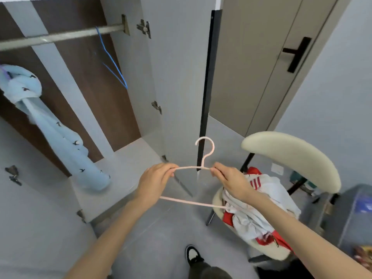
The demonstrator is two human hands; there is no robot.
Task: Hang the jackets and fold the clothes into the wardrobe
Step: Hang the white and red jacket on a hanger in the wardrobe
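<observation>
Head view: I've got the pink hanger point(192, 167) in both hands, out in front of the open wardrobe point(84, 77). Left hand point(155, 178) pinches one shoulder and right hand point(231, 178) pinches the other, fingers curled. The jacket point(267, 196) lies heaped on the chair point(291, 154) under my right wrist. A blue hanger point(112, 61) hangs on the rail point(60, 36), with a pale garment point(60, 137) to its left.

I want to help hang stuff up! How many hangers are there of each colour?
Pink hanger: 1, held by left hand and right hand
Blue hanger: 1, on the rail
Purple hanger: 1, barely showing at the edge
Total: 3
</observation>
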